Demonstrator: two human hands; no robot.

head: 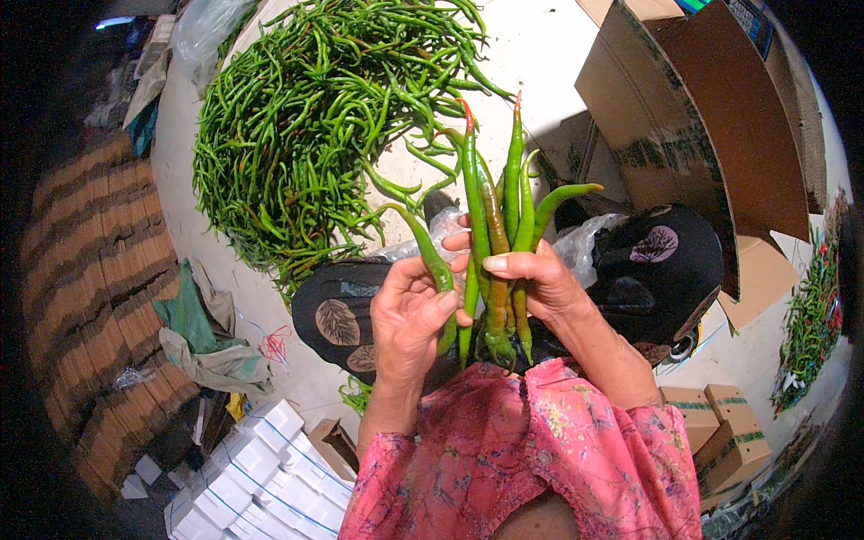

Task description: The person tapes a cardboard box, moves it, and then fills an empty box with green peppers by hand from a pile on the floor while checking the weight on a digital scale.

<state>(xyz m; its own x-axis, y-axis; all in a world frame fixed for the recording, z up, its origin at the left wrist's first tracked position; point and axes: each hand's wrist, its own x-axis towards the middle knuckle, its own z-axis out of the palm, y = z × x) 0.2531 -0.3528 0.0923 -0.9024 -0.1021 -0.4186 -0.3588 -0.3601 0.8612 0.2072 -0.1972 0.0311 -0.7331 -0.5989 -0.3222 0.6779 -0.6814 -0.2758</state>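
My right hand (pixel 550 280) grips a bunch of long chili peppers (pixel 496 229), mostly green, some brownish, two with red tips pointing up and away from me. Beside it, my left hand (pixel 412 310) holds a curved green chili pepper (pixel 425 243) between thumb and fingers; its lower end is partly hidden behind the thumb. The fingertips of my left hand are close to the bunch. Beyond my knees a large heap of green chili peppers (pixel 304 128) lies on the pale floor. Clear plastic (pixel 584 246) shows between my legs, partly behind my hands.
An open cardboard box (pixel 648 121) stands at the right. Another pile of peppers (pixel 810 317) lies at the far right. Stacked flat cardboard (pixel 101 270) fills the left, with green cloth sacking (pixel 202 331) beside it. White boxes (pixel 256 472) tied with blue strap and smaller cartons (pixel 729 432) are near me.
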